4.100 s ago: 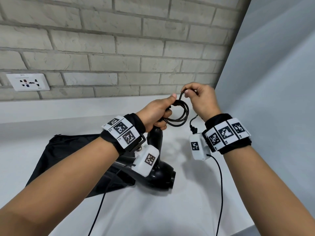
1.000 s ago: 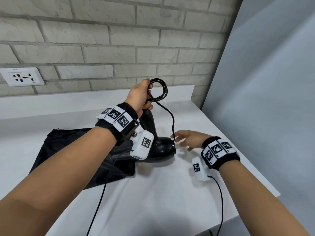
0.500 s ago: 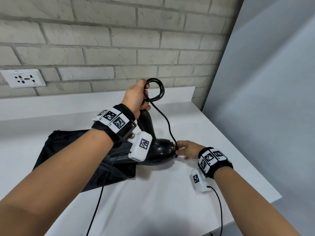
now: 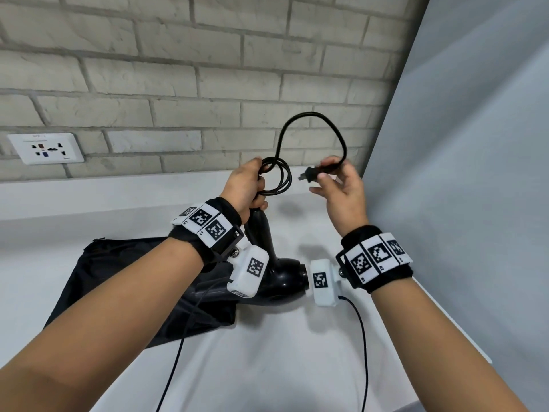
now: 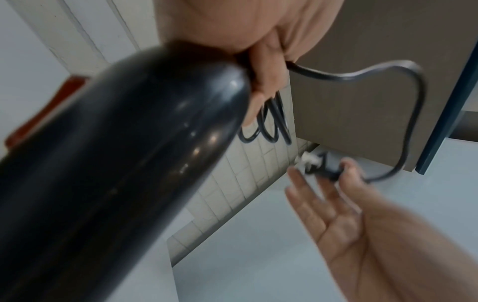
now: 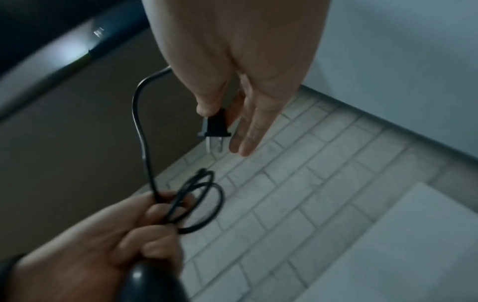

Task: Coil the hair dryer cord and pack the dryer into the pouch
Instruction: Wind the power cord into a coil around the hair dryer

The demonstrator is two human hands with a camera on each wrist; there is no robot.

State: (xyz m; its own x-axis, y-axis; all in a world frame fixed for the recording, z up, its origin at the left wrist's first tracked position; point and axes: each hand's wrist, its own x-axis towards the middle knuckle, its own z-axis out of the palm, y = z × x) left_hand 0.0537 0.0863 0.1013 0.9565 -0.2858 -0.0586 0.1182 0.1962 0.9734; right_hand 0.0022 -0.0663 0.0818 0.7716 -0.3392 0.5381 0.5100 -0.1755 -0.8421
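My left hand (image 4: pixel 248 185) grips the top of the black hair dryer's handle (image 4: pixel 260 230) together with several coiled loops of black cord (image 4: pixel 280 178). The dryer (image 4: pixel 282 281) stands nozzle-down on the white counter, partly over the black pouch (image 4: pixel 118 281). From the coil a free loop of cord (image 4: pixel 312 117) arcs up and over to my right hand (image 4: pixel 338 185), which pinches the black plug (image 4: pixel 310 174) between thumb and forefinger, other fingers spread. In the right wrist view the plug (image 6: pixel 216 126) points its prongs down towards the coil (image 6: pixel 199 202). The left wrist view shows the handle (image 5: pixel 129 153) close up.
A white wall socket (image 4: pixel 46 148) sits on the brick wall at the left. A grey panel (image 4: pixel 460 173) walls off the right side. The white counter (image 4: pixel 267 352) ends at a front right edge. Thin sensor cables (image 4: pixel 361 337) hang from both wrists.
My right hand rose from the counter beside the dryer's nozzle to coil height, now pinching the plug; the cord end forms a loop above. The left hand kept its hold.
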